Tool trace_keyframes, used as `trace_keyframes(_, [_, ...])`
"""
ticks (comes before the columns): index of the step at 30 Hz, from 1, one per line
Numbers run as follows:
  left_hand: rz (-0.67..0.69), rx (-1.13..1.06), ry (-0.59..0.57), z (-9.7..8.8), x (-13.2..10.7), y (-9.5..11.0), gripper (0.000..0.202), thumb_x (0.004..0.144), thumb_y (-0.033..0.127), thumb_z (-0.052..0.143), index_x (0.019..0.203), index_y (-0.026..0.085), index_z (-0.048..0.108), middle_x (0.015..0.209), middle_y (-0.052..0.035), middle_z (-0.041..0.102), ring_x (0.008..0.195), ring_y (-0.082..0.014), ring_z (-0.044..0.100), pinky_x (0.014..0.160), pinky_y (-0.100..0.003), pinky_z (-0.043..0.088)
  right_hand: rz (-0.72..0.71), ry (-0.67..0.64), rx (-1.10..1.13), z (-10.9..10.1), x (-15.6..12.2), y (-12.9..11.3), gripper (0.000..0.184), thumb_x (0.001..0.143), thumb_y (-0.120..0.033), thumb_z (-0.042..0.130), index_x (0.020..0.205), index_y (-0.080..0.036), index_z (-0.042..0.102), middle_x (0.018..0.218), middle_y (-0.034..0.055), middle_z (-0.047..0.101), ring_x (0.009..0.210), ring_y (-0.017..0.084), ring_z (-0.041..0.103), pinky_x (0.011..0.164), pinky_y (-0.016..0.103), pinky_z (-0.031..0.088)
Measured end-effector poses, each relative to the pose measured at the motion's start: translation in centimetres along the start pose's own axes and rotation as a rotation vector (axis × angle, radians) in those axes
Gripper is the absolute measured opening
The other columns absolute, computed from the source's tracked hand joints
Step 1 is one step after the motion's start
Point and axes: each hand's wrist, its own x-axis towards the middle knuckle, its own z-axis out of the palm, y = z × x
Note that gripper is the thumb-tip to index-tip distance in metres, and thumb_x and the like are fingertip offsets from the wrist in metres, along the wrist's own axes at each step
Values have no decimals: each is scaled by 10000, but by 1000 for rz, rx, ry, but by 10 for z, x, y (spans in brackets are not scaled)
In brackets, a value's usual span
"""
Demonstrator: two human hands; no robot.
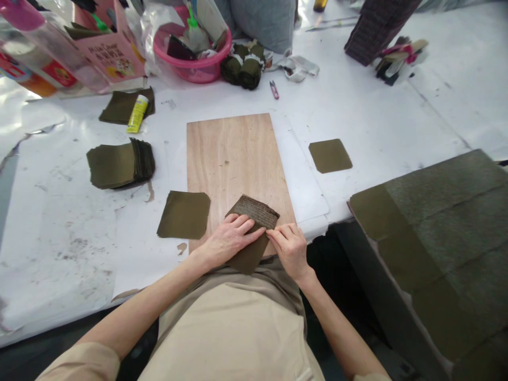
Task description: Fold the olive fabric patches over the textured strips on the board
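Observation:
An olive fabric piece [248, 258] with a dark, rough-textured strip [256, 207] along its far side lies on the near end of a wooden board [232, 153], its near corner hanging toward my lap. Flat across it, fingers stretched out, my left hand [232, 235] presses it down. At its right edge, my right hand [290, 247] pinches the fabric between thumb and forefinger. One square of olive fabric [184, 214] rests left of my left hand, partly over the board's edge. Another fabric square [330, 155] lies to the right of the board.
Stacked olive fabric squares [113, 165] sit at left, with a yellow glue tube [137, 114] on more fabric behind. A pink basket [194, 69], dark rolled bundles [249, 66] and small pink snips [274, 90] stand or lie farther back. A fabric-covered panel [440, 238] borders the right side.

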Motion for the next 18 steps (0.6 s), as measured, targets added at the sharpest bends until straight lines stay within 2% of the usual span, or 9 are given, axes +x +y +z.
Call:
trace_keyframes(10, [33,64,-2,1,2,2,378,976,233,424,1353,243,459,1051,-78,553,1006,-233,493,861,-376,383,-31,-26,-53,-1,-12,5,214,929,-196,569,1089,-253,698,882,43,638,875,176,518,792,310,414])
trace_keyframes(18, [46,79,-14,-4,8,5,405,978,237,428,1380,285,425,1000,-67,546,956,-225,496,817,-369,378,49,-31,5,-8,-18,4,242,933,-174,548,1107,-253,697,933,49,638,904,176,518,828,311,431])
